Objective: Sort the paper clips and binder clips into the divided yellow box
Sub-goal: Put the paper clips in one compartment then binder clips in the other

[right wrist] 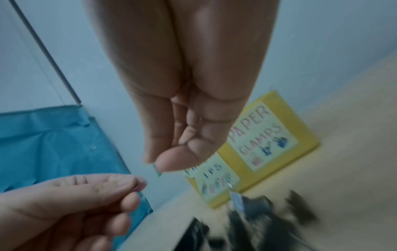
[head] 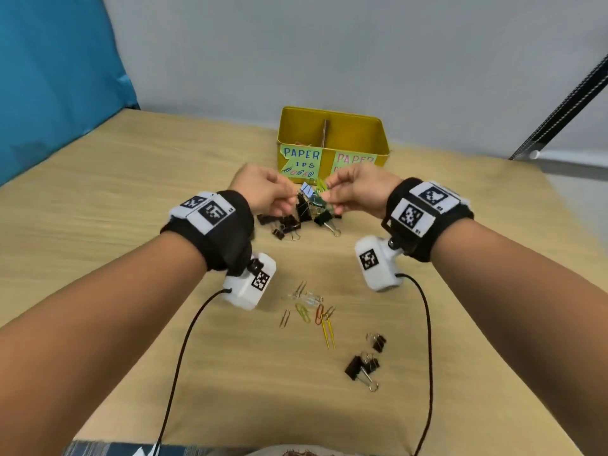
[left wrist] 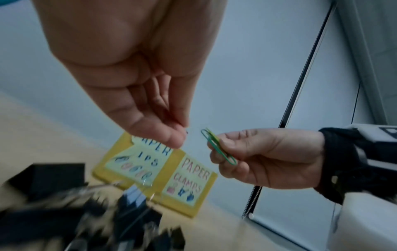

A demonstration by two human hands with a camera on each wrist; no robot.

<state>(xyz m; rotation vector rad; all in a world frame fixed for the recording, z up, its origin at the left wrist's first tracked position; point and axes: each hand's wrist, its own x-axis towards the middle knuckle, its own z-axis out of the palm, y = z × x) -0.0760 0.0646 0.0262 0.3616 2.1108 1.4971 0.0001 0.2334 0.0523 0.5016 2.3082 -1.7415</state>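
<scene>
Pale grey wall (head: 329, 44), upper frame; teal fabric curtain (head: 49, 77), upper left; light wood-grain tabletop (head: 131, 192), centre; black slanted pole (head: 566, 93), upper right.

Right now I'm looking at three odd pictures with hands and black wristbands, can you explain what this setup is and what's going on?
No robot here: a person works with bare hands, wearing black wrist straps that carry small white cameras. The big picture comes from a camera on the head, looking down at a wooden table. The other two are shot from each wrist, looking along the fingers.

At the back stands a yellow box, divided in two, labelled for paper clips and paper clamps. In front of it lies a tangled pile of black binder clips; nearer are loose coloured paper clips and a few more binder clips.

The right hand pinches green and yellow paper clips. The left hand pinches something too small to identify.
</scene>
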